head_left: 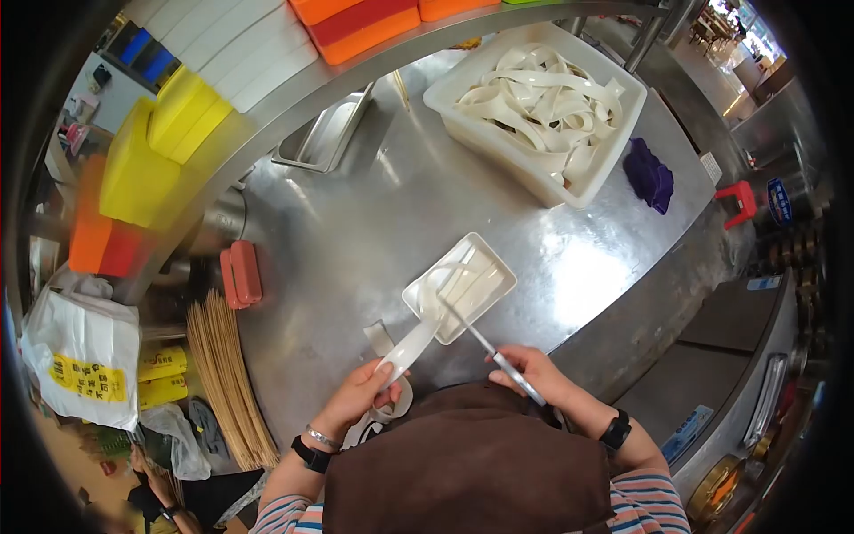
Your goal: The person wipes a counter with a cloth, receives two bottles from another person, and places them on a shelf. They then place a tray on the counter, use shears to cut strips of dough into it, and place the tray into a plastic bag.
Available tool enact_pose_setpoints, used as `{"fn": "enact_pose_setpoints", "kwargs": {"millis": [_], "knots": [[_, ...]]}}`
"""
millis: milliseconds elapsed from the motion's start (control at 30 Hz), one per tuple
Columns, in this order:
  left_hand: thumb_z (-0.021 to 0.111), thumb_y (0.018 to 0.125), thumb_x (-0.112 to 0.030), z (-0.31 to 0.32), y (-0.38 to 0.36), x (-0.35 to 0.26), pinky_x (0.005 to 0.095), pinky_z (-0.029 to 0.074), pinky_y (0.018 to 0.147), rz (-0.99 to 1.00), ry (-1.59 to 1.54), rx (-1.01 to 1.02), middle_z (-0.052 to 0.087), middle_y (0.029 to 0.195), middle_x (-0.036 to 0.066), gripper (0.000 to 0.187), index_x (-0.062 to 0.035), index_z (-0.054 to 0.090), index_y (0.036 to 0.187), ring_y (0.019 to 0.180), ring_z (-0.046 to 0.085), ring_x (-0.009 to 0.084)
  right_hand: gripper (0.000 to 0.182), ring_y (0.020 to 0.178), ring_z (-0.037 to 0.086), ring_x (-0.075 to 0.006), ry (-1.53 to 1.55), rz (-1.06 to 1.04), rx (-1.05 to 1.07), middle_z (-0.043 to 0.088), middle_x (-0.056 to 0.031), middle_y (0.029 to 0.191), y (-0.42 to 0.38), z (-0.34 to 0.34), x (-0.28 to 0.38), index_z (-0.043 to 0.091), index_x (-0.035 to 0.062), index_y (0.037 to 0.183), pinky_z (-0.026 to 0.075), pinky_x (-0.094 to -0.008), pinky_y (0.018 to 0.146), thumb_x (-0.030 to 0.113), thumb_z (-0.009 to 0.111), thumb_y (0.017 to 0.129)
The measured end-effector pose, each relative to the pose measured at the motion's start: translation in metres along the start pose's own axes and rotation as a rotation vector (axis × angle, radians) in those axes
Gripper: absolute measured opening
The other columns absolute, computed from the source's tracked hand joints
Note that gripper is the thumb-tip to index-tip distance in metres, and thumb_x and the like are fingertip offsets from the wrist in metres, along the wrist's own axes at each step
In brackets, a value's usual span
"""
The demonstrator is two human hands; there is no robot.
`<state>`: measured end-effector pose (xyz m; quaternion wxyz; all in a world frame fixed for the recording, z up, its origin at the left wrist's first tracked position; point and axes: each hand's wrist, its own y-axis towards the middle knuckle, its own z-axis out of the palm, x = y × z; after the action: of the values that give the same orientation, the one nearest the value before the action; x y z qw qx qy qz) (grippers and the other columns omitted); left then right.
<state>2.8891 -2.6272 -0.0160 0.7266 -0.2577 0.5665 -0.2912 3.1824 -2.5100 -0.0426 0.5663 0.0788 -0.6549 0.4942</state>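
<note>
A long white strip (409, 349) is pinched in my left hand (358, 392), one end over a small white tray (491, 307) that holds more white pieces. My right hand (532, 372) is closed on the white handle of a slim metal tool (480, 338), its tip at the strip over the tray. Whether the tool is a knife or tongs I cannot tell. More of the white strip (394, 405) lies curled below my left hand, beside the brown apron.
A large white bin (583, 191) of white strips stands at the back right, beside a purple cloth (648, 176). Bamboo skewers (227, 378), a red case (241, 274) and a metal pan (329, 133) are left. Another person's hand (156, 476) shows lower left.
</note>
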Motion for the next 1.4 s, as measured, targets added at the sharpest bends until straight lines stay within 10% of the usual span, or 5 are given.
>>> {"fn": "enact_pose_setpoints", "kwargs": {"millis": [467, 867, 1200, 1267, 1400], "knots": [[0.04, 0.101, -0.029, 0.023, 0.046, -0.023, 0.0193, 0.039, 0.058, 0.301, 0.199, 0.172, 0.056, 0.075, -0.004, 0.029, -0.0055, 0.057, 0.103, 0.063, 0.043, 0.0031, 0.038, 0.066, 0.053, -0.0062, 0.115, -0.11, -0.285, 0.058, 0.0015, 0.079, 0.013, -0.018, 0.021, 0.056, 0.005, 0.111, 0.045, -0.0205, 0.059, 0.011, 0.075, 0.079], [0.041, 0.1, -0.033, -0.015, -0.016, 0.003, 0.0198, 0.035, 0.056, 0.473, -0.189, -0.346, 0.054, 0.073, -0.001, 0.033, -0.0041, 0.057, 0.103, 0.06, 0.043, 0.0056, 0.036, 0.076, 0.063, -0.035, -0.947, -0.329, -0.365, 0.065, -0.0147, 0.08, 0.143, 0.048, 0.063, 0.056, 0.0097, 0.102, 0.049, -0.0439, 0.068, 0.002, 0.064, 0.067], [0.041, 0.1, -0.03, -0.008, -0.009, 0.015, 0.0175, 0.035, 0.056, 0.439, -0.187, -0.201, 0.055, 0.077, -0.002, 0.03, -0.0044, 0.056, 0.105, 0.061, 0.041, 0.0031, 0.036, 0.053, 0.054, -0.0191, -0.747, -0.662, -0.335, 0.065, -0.0126, 0.075, 0.11, 0.049, 0.162, 0.053, 0.0031, 0.1, 0.042, -0.0295, 0.05, 0.018, 0.075, 0.076], [0.04, 0.1, -0.029, -0.008, 0.0, 0.006, 0.0186, 0.037, 0.058, 0.439, -0.114, -0.12, 0.055, 0.075, -0.001, 0.032, -0.0024, 0.056, 0.105, 0.063, 0.043, 0.0034, 0.037, 0.058, 0.058, -0.015, -0.169, -0.21, -0.106, 0.066, -0.0112, 0.087, 0.094, 0.043, 0.152, 0.05, 0.0034, 0.101, 0.044, -0.0263, 0.05, 0.021, 0.074, 0.078], [0.038, 0.101, -0.027, 0.0, 0.022, -0.002, 0.0186, 0.038, 0.057, 0.42, -0.094, 0.0, 0.055, 0.075, -0.002, 0.03, -0.0037, 0.056, 0.101, 0.061, 0.043, 0.0038, 0.042, 0.059, 0.055, -0.0073, 0.138, -0.209, -0.009, 0.065, -0.0086, 0.089, 0.073, 0.033, 0.116, 0.046, 0.0074, 0.097, 0.041, -0.0206, 0.046, 0.018, 0.079, 0.073]]}}
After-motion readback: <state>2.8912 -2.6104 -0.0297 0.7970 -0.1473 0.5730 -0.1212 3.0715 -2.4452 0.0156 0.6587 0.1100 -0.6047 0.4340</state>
